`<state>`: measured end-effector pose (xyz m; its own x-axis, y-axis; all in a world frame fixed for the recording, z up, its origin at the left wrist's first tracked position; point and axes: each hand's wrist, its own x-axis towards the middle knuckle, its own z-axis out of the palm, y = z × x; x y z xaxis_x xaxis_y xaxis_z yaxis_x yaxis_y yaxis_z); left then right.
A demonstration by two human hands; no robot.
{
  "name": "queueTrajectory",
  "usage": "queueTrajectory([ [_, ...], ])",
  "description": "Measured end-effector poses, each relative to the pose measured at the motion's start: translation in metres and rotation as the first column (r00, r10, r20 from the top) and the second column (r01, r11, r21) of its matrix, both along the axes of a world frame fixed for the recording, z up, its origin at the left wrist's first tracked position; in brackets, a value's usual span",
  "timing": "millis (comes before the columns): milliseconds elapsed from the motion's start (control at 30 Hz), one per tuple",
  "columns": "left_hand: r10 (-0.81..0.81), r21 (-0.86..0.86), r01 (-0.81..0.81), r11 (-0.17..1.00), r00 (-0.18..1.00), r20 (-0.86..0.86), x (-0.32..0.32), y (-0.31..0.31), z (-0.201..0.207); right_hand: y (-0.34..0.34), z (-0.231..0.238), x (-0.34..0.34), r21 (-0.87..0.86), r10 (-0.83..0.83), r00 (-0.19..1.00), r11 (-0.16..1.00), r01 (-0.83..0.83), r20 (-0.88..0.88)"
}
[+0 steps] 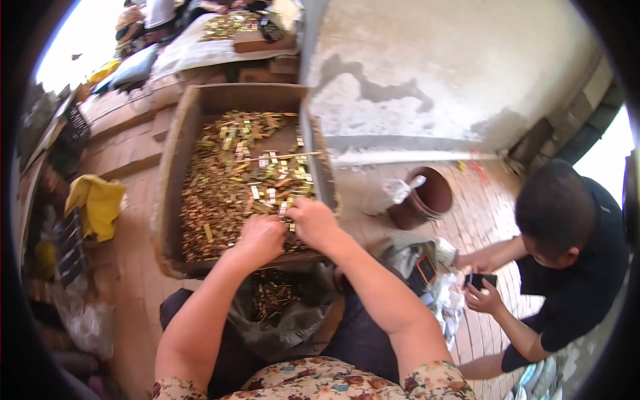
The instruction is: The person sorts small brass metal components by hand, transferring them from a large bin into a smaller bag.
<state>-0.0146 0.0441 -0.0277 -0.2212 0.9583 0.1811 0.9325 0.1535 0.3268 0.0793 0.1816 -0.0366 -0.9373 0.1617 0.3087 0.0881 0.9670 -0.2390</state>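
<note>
A brown rectangular box [169, 167] in front of me holds a heap of small gold and copper-coloured metal pieces [220, 187]. My hands are close together over its near right part. The left hand [262, 237] has its fingers curled down at the pieces; what they hold, if anything, is hidden. My right hand [313, 223] is pinched at a small shiny metal piece [283, 209] just beyond the fingertips. A thin stick [287, 157] lies across the heap. Below the box, between my knees, an open plastic sack [287, 327] contains more such pieces.
A brown bucket [433, 197] with a plastic bag beside it stands to the right. Further right a crouching person [573, 267] in dark clothes holds a small dark object. A yellow cloth [97, 203] hangs at left. Beyond the box, another pile of pieces [230, 25] lies on white sheeting.
</note>
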Motion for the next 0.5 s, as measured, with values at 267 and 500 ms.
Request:
queueTrajectory([
  [267,-0.029,-0.06,0.033,0.998,0.997,0.066,-0.001,0.009,0.007,-0.005,-0.002,-0.009,0.068,-0.03,0.999,0.997,0.033,-0.035],
  [500,-0.002,-0.073,0.008,0.997,0.997,0.078,0.001,0.012,0.006,-0.003,-0.001,-0.005,0.035,-0.027,1.0,0.999,0.028,-0.012],
])
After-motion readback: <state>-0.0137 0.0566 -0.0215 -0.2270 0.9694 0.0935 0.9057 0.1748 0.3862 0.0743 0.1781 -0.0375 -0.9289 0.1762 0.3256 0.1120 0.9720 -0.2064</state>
